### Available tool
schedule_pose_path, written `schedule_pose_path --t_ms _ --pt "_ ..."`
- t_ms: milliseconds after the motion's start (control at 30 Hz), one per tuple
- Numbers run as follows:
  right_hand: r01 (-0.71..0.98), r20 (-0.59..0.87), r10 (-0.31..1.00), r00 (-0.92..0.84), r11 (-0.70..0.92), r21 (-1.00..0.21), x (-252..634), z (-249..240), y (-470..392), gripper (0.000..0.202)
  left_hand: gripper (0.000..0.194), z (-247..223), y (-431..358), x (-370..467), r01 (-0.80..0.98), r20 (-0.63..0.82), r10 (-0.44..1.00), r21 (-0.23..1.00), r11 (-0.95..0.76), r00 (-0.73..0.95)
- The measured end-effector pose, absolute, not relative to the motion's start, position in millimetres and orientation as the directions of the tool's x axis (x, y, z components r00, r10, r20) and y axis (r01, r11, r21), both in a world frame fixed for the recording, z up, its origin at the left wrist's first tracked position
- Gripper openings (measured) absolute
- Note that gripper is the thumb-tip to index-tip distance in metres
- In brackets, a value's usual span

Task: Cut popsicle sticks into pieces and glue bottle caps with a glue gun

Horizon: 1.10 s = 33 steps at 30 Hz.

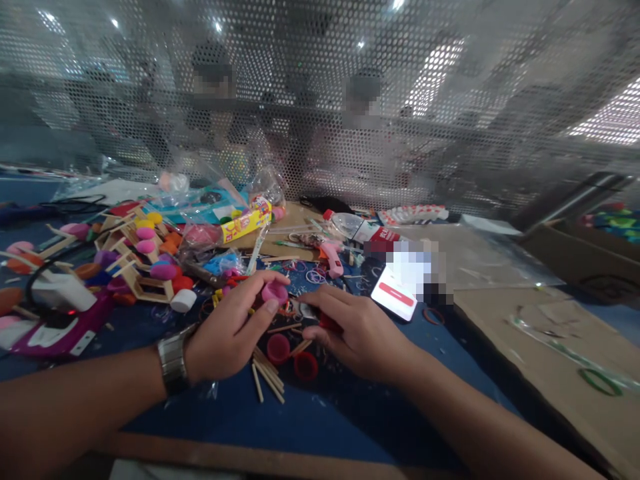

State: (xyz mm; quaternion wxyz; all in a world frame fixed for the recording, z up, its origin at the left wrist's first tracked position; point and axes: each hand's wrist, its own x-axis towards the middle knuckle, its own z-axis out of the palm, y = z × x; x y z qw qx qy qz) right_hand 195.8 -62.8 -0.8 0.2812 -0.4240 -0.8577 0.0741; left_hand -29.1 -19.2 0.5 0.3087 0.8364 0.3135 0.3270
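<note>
Cup (275, 293) of pink material sits at the center, pinched between thumb and forefinger of the left hand (227, 327), just off the fingertips of the right hand (357, 330), which lie at four o'clock. The left is nearer; the cup's long axis is too foreshortened to read. The right hand grips a red object (330, 323), its identity hidden by the fingers. On the blue tabletop (250, 427), a second pink cup (278, 349) stands at six o'clock, a red cup (305, 366) at five, wooden sticks (271, 378) fanned beside them. A pink glue gun (333, 261) and red-labeled bottle (377, 233) lie toward two, a lit smartphone (395, 301) at three, stick frames (159, 285) at nine. Beyond, at twelve, rises a perforated screen (300, 153).
</note>
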Motion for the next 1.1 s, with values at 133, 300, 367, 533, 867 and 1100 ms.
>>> schedule_pose_path --t_ms 133,300,367,533,867,1100 --pt "0.728 0.359 0.789 -0.498 0.606 -0.321 194.2 -1.2 -63.3 0.043 0.036 -0.4 -19.5 -28.8 0.311 0.336 0.726 0.738 -0.599 0.600" --pt "0.741 0.326 0.804 -0.498 0.589 -0.322 194.6 -0.4 -63.9 0.038 0.037 -0.8 -19.7 -29.2 0.315 0.327 0.738 0.749 -0.583 0.590" --pt "0.738 0.329 0.802 -0.498 0.591 -0.325 194.8 0.3 -64.3 0.038 0.036 -0.5 -19.8 -29.3 0.311 0.324 0.740 0.754 -0.578 0.589" --pt "0.730 0.331 0.797 -0.506 0.600 -0.327 194.4 0.2 -64.5 0.038 0.033 0.4 -19.5 -28.8 0.293 0.330 0.729 0.757 -0.584 0.600" --pt "0.715 0.289 0.785 -0.547 0.618 -0.326 192.4 -0.8 -65.7 0.038 0.027 3.2 -23.4 -29.9 0.352 0.242 0.681 0.710 -0.610 0.691" --pt "0.725 0.220 0.813 -0.538 0.580 -0.371 188.5 0.8 -69.7 0.035 0.044 0.9 -22.3 -29.1 0.356 0.244 0.673 0.697 -0.622 0.698"
